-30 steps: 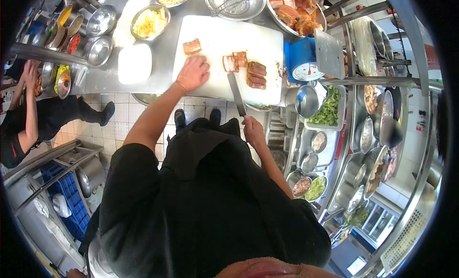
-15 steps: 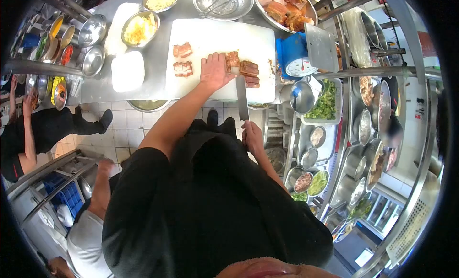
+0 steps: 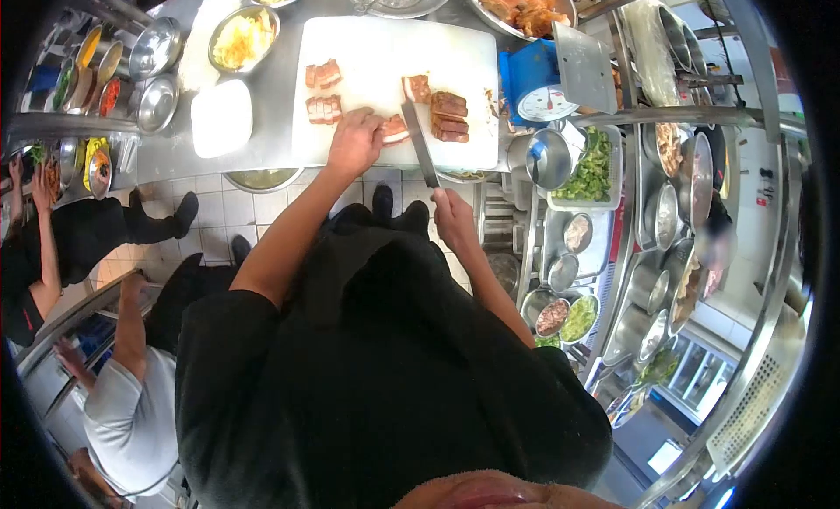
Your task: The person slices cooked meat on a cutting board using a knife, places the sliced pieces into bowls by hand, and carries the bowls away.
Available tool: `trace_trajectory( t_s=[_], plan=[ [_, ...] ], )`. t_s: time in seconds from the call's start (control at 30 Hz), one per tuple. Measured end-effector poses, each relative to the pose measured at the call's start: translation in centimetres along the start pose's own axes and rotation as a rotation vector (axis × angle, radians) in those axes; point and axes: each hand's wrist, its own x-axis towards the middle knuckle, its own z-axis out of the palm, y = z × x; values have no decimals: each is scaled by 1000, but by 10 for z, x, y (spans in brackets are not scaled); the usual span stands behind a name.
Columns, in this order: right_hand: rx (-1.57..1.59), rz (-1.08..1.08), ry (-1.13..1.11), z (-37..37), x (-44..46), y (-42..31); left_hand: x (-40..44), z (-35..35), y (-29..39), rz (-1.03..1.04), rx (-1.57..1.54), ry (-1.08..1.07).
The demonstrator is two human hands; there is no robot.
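"Steel counter [image 3: 269,107], white cutting board [image 3: 367,50] laid on it, a co-worker [image 3: 136,413] in white off to the left. Where's the meat?"

"One strip of meat [image 3: 395,130] lies near the board's front edge, between the left hand [image 3: 357,143] and the knife [image 3: 422,150]. Darker pieces [image 3: 450,117] sit just right of the blade; sliced pieces [image 3: 324,109] lie towards the board's left side."

"And the hands?"

"Right hand [image 3: 455,216] is wrapped round the knife's handle. Left fingers are bent at the strip's near end; pinching or merely pressing, I can't tell."

"How would you do this bit?"

"Fingertips curled back, knuckles towards the blade, the strip held steady without squashing its layers. For any cut, a long, even stroke. Fat like that is probably slippery, so I'd mind it sliding."

"What's hard to make out?"

"Most of the handle, inside the fist. The tip ends by an upper piece [image 3: 416,87], but touching or not, I can't say. Up top, the big meat bowl [image 3: 573,9] is cut off, and the scale's dial [image 3: 542,103] is too small to read."
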Motion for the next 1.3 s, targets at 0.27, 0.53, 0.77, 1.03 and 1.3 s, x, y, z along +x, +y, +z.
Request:
trace_trajectory(
  t_s=[0.27, 0.53, 0.77, 1.03, 1.3],
  plan=[
    [-122, -114, -29, 18, 34, -47, -14, -9, 9, 75, -30, -13],
    [-356, -191, -12, 18, 33, -58, -2, 5, 2, 47, -34, -20],
    [-326, -150, -2, 48, 81, -48, -5, 5, -2, 22, -69, -29],
    [-159, -102, -4, 21, 57, -85, -28, -4, -9, 35, -121, 124],
    [-353, -181, 0, 66, 65, -61, -32, 0, -19, 5, -48, 31]
  ],
)
